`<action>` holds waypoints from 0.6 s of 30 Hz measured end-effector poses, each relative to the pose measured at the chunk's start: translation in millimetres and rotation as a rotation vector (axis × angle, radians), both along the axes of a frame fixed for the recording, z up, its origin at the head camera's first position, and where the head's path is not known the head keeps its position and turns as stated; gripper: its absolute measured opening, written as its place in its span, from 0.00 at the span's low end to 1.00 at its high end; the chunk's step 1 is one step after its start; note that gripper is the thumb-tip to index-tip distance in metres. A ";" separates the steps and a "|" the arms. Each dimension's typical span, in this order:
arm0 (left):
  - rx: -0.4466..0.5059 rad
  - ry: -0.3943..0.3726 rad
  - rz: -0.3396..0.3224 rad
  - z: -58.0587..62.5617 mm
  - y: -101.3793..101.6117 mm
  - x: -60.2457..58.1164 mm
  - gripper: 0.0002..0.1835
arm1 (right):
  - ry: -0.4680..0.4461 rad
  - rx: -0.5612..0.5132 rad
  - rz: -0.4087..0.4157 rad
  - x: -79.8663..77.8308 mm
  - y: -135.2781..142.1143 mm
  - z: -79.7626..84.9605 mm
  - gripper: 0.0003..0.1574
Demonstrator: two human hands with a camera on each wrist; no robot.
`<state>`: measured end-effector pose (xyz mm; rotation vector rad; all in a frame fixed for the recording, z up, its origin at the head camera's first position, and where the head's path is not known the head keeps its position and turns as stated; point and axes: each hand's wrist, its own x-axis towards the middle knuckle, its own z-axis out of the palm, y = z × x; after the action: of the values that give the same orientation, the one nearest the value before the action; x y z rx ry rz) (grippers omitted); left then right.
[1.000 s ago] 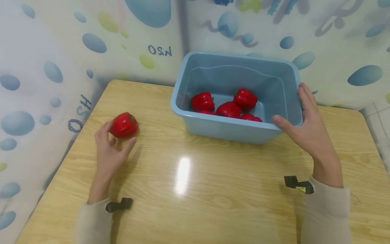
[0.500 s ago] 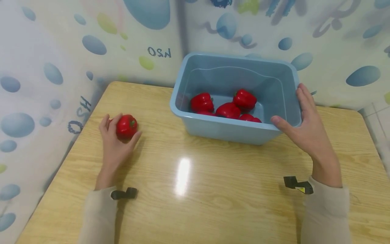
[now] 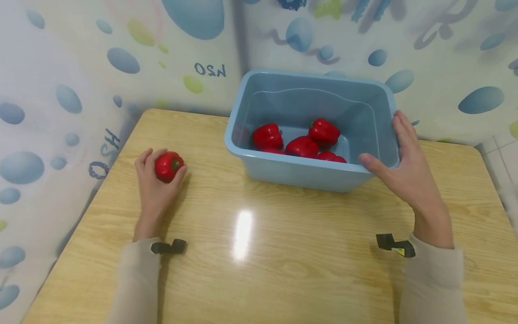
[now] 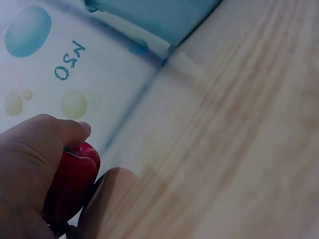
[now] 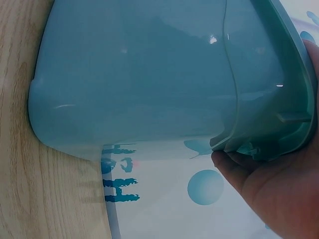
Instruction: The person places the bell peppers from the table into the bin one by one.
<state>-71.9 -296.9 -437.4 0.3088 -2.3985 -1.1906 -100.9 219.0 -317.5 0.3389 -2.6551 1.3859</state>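
Observation:
On the left part of the table, a red bell pepper [image 3: 167, 165] with a green stem sits between the thumb and fingers of my left hand [image 3: 155, 189]. The left wrist view shows the thumb crossing over the top of that bell pepper [image 4: 75, 181], near its stem. My right hand [image 3: 413, 168] holds the front right corner of a light blue plastic bin [image 3: 299, 173], thumb on the front rim and fingers along the right side. Several red bell peppers [image 3: 302, 146] lie inside the bin; its front wall partly hides some. In the right wrist view, fingers touch the bin's outer wall [image 5: 134, 89].
The wooden table [image 3: 275, 270] meets a patterned wall [image 3: 194, 40] at the back and left. The bin stands near the back edge, right of the loose pepper. Each wrist carries a small black camera mount [image 3: 167, 247].
My left hand has moved up and slightly right, turning the bell pepper a little and closing thumb and fingers around it. The right hand keeps its hold on the bin.

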 end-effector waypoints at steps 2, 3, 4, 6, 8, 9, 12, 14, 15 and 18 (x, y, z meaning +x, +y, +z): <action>0.015 0.008 0.004 -0.8 -0.4 -2.6 0.31 | -0.002 0.005 -0.005 0.0 0.0 0.5 0.58; 0.024 0.010 0.006 -1.0 -0.7 -3.7 0.30 | -0.004 0.009 -0.008 0.0 -0.1 0.5 0.58; 0.031 0.014 0.008 -1.2 -0.7 -4.7 0.30 | -0.006 0.012 -0.011 0.1 0.1 0.1 0.58; 0.039 0.021 0.015 -1.6 -0.9 -6.7 0.29 | -0.009 0.012 -0.014 0.1 0.2 0.1 0.58; 0.047 0.028 0.022 -1.7 -1.5 -8.1 0.29 | -0.012 0.016 -0.015 -0.5 -0.5 0.3 0.58; 0.051 0.032 0.024 -1.7 -1.8 -8.7 0.29 | -0.015 0.019 -0.017 -0.6 -0.8 0.3 0.58; 0.067 0.036 0.026 -1.7 -1.9 -10.9 0.29 | -0.024 0.022 -0.022 -0.6 -0.8 0.5 0.58; 0.072 0.033 0.028 -1.9 -1.8 -12.6 0.29 | -0.027 0.022 -0.023 -0.5 -0.3 0.3 0.58; 0.074 0.033 0.027 -2.1 -1.6 -13.6 0.29 | -0.026 0.021 -0.023 -0.5 0.0 0.3 0.58; 0.078 0.040 0.026 -3.2 -1.3 -16.4 0.29 | -0.025 0.015 -0.020 -0.9 1.0 -0.1 0.59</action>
<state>-88.3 -298.3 -440.6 0.3366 -2.3112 -1.2695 -101.8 220.0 -317.6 0.2973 -2.6819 1.3741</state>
